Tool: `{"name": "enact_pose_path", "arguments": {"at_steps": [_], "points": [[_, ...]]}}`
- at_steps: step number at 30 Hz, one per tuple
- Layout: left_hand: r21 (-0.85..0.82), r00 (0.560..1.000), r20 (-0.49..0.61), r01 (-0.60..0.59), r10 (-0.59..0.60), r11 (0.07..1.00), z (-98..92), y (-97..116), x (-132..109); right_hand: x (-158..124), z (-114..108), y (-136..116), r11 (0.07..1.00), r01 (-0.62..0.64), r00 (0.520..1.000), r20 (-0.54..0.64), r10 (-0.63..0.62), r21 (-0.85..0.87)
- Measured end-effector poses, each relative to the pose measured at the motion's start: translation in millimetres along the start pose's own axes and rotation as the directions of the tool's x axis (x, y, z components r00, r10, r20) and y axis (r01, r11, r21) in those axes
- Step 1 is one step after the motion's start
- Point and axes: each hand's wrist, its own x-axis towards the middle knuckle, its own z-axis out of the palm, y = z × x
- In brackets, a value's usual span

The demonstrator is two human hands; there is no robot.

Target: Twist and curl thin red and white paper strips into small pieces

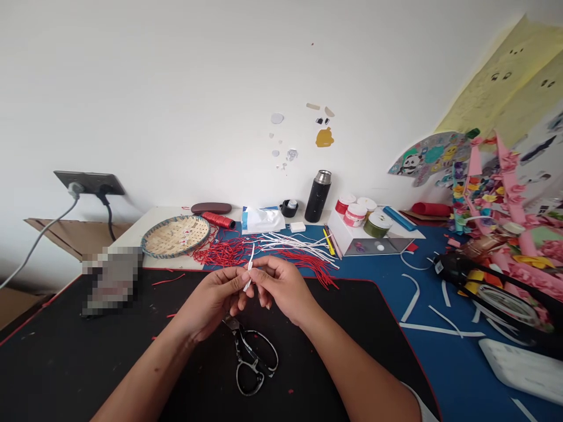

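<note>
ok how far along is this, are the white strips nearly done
Already cut, it seems: loose white strips and red strands lie spread on the blue mat. In hand: the left hand and right hand pinch one white strip. Left: most strips still lie loose, so not nearly done, judging by the pile; the scissors rest on the black mat.

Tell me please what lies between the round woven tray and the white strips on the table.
In the head view, loose red strips lie between the round woven tray and the white strips.
</note>
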Motion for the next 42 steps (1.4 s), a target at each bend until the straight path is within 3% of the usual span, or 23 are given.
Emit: {"name": "enact_pose_path", "arguments": {"at_steps": [11,18,26,37,42], "points": [[-0.09,0.997,-0.079,-0.024,0.017,0.996,1.9,1,1,1,0,-2,1.0,0.004,0.997,-0.072,-0.002,0.018],[-0.048,0.979,-0.175,-0.116,0.106,0.992,0.3,1,3,1,0,0,0.995,0.037,0.995,-0.094,-0.046,-0.094],[0.044,0.972,-0.178,-0.15,0.155,0.988,1.5,5,2,-1,2,-3,0.99,0.048,0.993,-0.096,-0.061,-0.129],[-0.308,0.982,-0.171,-0.131,0.081,0.942,-1.7,-5,7,-4,4,-3,0.98,0.083,0.982,-0.151,-0.111,-0.182],[-0.384,0.98,-0.193,-0.126,0.054,0.915,-2.5,-10,10,-6,8,-2,0.957,0.141,0.973,-0.145,-0.182,-0.252]]}}
